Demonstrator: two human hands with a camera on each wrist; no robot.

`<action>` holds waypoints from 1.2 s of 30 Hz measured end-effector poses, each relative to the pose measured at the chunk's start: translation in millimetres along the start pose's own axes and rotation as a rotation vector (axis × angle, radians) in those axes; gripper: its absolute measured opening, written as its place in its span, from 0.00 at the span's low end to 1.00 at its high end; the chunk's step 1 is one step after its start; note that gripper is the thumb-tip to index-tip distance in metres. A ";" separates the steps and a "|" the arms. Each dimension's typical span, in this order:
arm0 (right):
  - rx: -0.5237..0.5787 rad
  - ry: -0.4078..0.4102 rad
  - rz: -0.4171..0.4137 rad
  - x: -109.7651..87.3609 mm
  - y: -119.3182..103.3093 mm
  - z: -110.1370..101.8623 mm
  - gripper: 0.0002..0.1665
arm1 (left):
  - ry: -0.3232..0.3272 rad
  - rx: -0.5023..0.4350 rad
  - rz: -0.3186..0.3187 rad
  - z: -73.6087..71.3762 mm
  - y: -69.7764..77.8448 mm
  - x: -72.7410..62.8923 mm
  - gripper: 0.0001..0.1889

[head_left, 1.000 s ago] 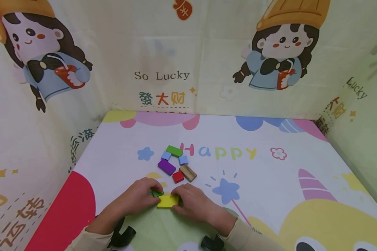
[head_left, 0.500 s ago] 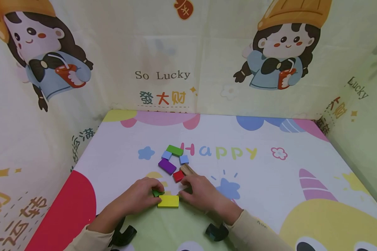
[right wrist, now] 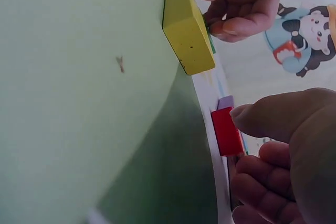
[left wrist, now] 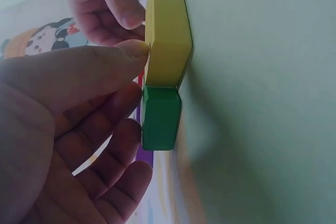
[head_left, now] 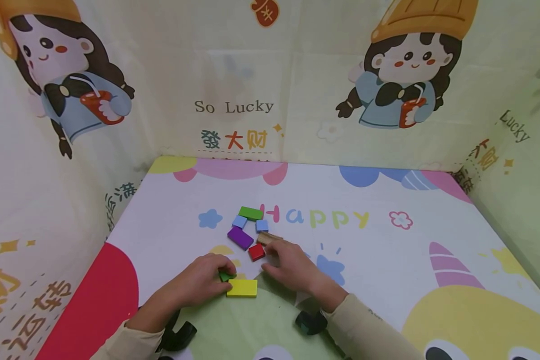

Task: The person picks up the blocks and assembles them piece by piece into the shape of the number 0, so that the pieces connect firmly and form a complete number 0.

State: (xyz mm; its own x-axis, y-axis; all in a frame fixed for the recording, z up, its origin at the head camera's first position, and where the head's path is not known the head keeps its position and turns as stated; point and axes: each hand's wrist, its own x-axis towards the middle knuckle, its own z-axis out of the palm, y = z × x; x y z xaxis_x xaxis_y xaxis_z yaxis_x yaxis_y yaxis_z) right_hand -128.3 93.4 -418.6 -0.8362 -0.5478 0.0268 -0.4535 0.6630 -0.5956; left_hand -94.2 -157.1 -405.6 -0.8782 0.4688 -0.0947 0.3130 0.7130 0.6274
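In the head view a yellow block [head_left: 242, 288] lies lengthwise with a small green block [left wrist: 161, 118] against its left end. My left hand [head_left: 202, 280] holds the green block with curled fingers, its thumb at the yellow block's end. My right hand [head_left: 294, 265] is farther up and to the right, thumb and fingers apart, fingertips at a wood-coloured block [head_left: 266, 238] that they partly hide. A red block [head_left: 256, 252] lies just left of these fingers; in the right wrist view the thumb tip appears close to it, contact unclear.
Beyond the hands lie a purple block [head_left: 240, 238], two light blue blocks [head_left: 239, 222] and a longer green block [head_left: 251, 213]. The printed tabletop [head_left: 364, 250] meets fabric walls [head_left: 297, 100] at the back and sides.
My right hand has left the yellow block and moved up and right to the wood-coloured block, which has turned closer to level. The nearby blue block has turned slightly. My left hand stays put.
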 end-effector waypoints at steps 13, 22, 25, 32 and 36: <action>0.009 -0.009 0.086 12.2 -4.9 2.0 0.28 | -0.012 -0.001 -0.003 -1.2 2.0 -0.8 0.11; 0.006 -0.015 0.112 17.6 -7.6 5.3 0.30 | 0.000 0.004 0.011 -1.5 2.5 -1.4 0.11; 0.010 -0.010 0.113 18.7 -9.5 6.2 0.30 | 0.000 0.002 0.011 -1.3 1.9 -1.1 0.11; -0.002 0.019 0.127 20.2 -11.8 11.0 0.28 | -0.004 -0.005 0.026 -1.5 0.9 -1.8 0.11; 0.005 0.029 0.141 21.4 -12.3 12.3 0.27 | -0.005 -0.004 0.030 -1.6 1.0 -2.2 0.11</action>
State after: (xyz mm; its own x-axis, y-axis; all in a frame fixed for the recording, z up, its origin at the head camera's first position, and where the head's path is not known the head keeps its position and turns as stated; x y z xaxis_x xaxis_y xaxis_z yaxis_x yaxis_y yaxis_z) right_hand -136.8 67.2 -420.6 -0.8999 -0.4347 -0.0344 -0.3294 0.7295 -0.5995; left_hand -92.5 -158.3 -403.6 -0.8667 0.4924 -0.0796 0.3378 0.6967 0.6328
